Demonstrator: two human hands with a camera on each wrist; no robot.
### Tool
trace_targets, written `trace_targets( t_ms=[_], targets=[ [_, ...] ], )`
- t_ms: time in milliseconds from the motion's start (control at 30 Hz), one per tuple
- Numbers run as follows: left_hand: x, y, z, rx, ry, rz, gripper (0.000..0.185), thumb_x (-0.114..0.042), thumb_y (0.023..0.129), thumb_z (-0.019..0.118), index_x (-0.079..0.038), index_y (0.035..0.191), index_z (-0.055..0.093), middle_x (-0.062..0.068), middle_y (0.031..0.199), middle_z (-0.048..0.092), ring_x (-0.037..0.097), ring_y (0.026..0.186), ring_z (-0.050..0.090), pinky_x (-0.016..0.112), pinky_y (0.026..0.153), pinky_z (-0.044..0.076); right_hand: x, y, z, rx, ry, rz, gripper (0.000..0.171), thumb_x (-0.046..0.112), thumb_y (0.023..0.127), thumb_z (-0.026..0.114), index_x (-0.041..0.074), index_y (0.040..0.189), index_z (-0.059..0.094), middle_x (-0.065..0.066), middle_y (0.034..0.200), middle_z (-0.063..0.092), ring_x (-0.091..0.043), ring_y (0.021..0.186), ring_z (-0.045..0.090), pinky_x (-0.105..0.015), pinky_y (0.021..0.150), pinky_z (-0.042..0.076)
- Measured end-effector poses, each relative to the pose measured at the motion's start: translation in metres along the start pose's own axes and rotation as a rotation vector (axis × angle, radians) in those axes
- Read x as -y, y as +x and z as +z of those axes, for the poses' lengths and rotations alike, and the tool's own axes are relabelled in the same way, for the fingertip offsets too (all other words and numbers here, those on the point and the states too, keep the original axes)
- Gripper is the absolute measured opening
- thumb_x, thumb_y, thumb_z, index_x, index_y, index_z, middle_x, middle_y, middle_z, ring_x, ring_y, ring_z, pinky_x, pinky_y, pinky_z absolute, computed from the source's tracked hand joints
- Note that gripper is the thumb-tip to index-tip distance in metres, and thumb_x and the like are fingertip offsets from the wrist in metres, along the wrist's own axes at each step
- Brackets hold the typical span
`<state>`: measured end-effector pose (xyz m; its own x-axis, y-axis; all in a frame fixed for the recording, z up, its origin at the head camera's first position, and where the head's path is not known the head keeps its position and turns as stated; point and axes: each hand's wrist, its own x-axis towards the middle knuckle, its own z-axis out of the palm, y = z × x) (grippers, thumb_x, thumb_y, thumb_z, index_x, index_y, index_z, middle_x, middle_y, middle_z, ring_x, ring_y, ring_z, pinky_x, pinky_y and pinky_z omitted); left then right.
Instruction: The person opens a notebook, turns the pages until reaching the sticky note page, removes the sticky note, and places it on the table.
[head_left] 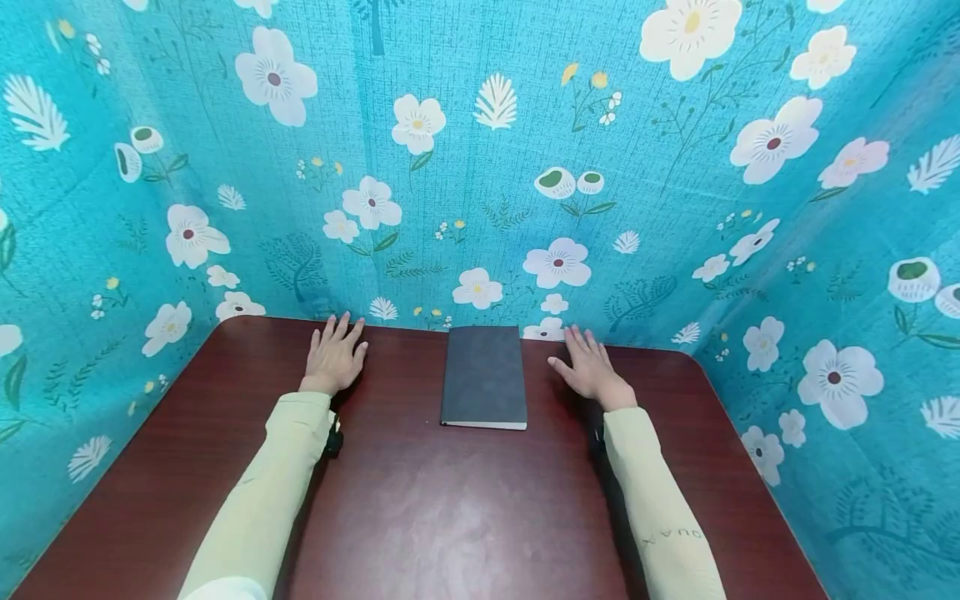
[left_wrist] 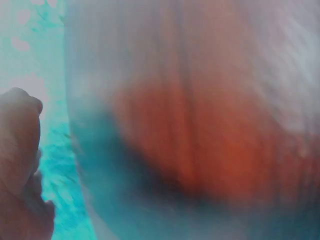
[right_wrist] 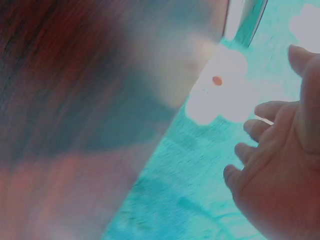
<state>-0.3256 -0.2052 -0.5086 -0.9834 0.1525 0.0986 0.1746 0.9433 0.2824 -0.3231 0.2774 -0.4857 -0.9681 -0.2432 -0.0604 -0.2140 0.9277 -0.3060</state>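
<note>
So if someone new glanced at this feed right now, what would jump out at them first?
Probably the bright turquoise floral backdrop wrapping around the far and side edges of the dark red-brown table. Next, the closed dark grey book lying flat at the table's far middle. The left hand and right hand rest flat on the table either side of it, neither touching it.

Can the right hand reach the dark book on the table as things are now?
Probably yes. The right hand rests flat on the table, just beside the closed book, and nothing lies between them. The left hand rests on the book's other side, so it does not block the way.
</note>
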Motion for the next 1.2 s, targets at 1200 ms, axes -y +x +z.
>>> trace_targets(
  t_ms=[1200],
  targets=[
    [-0.181,0.006,0.059,0.321,0.029,0.426,0.067,-0.054,0.106,0.042,-0.020,0.162,0.029,0.010,0.170,0.019,0.033,0.157,0.014,0.055,0.125,0.018,0.031,0.012,0.022,0.293,-0.035,-0.220,0.119,0.062,0.079,0.079,0.008,0.164,0.016,-0.018,0.171,0.007,-0.040,0.157,0.004,-0.059,0.124,0.013]
  ],
)
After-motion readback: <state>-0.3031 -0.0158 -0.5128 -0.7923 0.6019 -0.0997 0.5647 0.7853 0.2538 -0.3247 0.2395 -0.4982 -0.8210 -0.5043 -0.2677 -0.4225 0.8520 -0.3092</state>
